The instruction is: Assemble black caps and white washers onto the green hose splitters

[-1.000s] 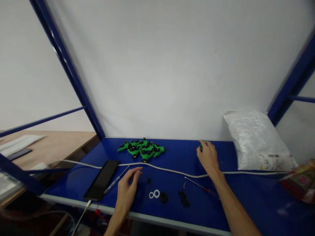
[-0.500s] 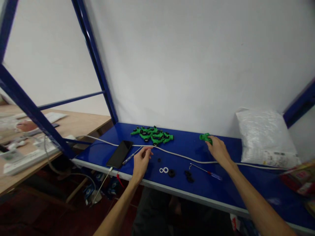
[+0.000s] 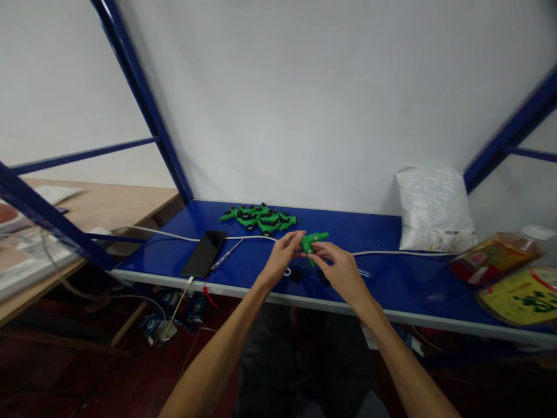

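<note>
Both of my hands meet over the blue shelf around a green plastic Y-shaped hose splitter (image 3: 314, 238). My left hand (image 3: 284, 254) pinches its left end between thumb and fingers. Thumb and fingertips of my right hand (image 3: 337, 266) close on its right side and lower branch. Below them on the shelf lie a white ring (image 3: 287, 271) and a black ring (image 3: 296, 276). Small black parts (image 3: 322, 278) are partly covered by my right hand. Farther back sits a pile of green splitters with black fittings (image 3: 261, 220).
Left of my hands lie a phone (image 3: 203, 253) and a slim screwdriver (image 3: 227, 255). A white cable (image 3: 394, 252) crosses the blue shelf (image 3: 343, 223). On the right are a white plastic parcel (image 3: 435, 209) and containers with a red label (image 3: 494, 256) and a yellow label (image 3: 520, 296).
My right hand has brought the green splitter from the right to the middle. My left hand has moved right and taken hold of it too. The view has shifted.
</note>
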Motion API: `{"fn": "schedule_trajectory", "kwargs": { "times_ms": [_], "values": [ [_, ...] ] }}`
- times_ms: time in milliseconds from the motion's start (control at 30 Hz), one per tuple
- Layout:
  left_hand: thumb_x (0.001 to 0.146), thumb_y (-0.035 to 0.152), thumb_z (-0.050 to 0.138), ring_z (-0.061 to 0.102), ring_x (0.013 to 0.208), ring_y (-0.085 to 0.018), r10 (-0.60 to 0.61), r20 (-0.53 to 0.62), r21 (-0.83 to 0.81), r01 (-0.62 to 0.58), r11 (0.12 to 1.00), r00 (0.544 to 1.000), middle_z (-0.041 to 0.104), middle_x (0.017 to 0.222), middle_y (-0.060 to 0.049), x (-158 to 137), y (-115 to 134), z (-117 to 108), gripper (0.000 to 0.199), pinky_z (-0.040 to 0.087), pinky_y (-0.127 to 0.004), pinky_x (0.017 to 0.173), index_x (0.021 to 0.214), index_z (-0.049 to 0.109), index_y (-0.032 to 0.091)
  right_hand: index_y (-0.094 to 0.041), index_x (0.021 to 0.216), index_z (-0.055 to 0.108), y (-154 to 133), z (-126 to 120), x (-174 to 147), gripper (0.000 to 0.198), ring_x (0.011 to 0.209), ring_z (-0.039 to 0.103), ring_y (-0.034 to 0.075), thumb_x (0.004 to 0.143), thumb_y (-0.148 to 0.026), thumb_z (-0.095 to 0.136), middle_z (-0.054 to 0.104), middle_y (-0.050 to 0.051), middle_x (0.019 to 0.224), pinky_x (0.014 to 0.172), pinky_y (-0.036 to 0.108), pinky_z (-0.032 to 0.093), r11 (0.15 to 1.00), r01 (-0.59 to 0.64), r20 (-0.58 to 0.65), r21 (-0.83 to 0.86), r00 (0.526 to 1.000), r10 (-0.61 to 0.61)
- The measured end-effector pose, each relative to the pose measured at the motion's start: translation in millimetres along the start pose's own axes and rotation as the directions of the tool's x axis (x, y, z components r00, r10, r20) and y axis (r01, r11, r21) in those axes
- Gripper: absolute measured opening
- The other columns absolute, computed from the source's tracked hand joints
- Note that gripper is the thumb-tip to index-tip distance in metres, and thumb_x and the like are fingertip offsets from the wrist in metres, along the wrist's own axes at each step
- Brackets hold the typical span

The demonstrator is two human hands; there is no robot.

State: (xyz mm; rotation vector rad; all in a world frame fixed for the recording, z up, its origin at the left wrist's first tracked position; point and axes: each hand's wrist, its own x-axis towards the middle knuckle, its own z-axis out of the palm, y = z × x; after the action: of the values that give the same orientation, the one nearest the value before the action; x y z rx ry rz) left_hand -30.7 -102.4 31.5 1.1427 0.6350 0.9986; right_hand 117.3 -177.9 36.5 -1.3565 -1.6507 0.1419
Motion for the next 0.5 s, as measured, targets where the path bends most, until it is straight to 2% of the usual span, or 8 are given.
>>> {"fn": "schedule_trajectory", "kwargs": {
  "times_ms": [133,267,400,500],
  "values": [
    [0.074,0.051,0.085,0.068,0.080,-0.015,0.007,0.076,0.014,-0.008,1.000,0.997,0.077,0.095,-0.006,7.4,-1.7,-1.4,0.064,0.053,-0.027,0.075,0.123,0.070,0.014,-0.020,0.109,0.074,1.6,-14.2,-3.0,0.027,0.084,0.077,0.022,0.097,-0.039,0.059,0.079,0.009,0.100,0.080,0.035,0.063,0.997,-0.048,0.024,-0.068,0.999,0.049],
    [0.080,0.047,0.082,0.072,0.086,-0.018,0.040,0.086,0.019,-0.042,0.999,0.995,0.078,0.097,-0.009,35.7,0.5,-3.4,0.059,0.053,-0.028,0.076,0.125,0.066,0.014,-0.021,0.099,0.078,8.0,-21.1,-19.1,0.026,0.075,0.074,0.023,0.095,-0.038,0.060,0.078,0.010,0.090,0.076,0.038,0.061,0.965,-0.115,0.025,-0.236,0.992,0.125],
    [0.076,0.040,0.086,0.072,0.078,-0.017,0.022,0.129,0.025,-0.026,0.999,0.991,0.079,0.097,-0.010,82.2,-1.4,-0.5,0.052,0.054,-0.030,0.077,0.116,0.067,0.013,-0.021,0.096,0.080,12.6,-9.9,-37.3,0.023,0.074,0.072,0.023,0.094,-0.033,0.060,0.077,0.011,0.095,0.078,0.039,0.060,0.908,-0.168,0.053,-0.384,0.978,0.204],
    [0.079,0.041,0.082,0.072,0.078,-0.017,0.063,0.171,0.045,-0.071,0.996,0.983,0.078,0.094,-0.008,108.6,-5.0,2.2,0.040,0.053,-0.029,0.076,0.106,0.069,0.014,-0.021,0.099,0.080,12.3,5.2,-41.5,0.021,0.076,0.072,0.023,0.091,-0.025,0.061,0.076,0.012,0.102,0.080,0.040,0.060,0.859,-0.205,0.060,-0.470,0.963,0.263]
  ]
}}
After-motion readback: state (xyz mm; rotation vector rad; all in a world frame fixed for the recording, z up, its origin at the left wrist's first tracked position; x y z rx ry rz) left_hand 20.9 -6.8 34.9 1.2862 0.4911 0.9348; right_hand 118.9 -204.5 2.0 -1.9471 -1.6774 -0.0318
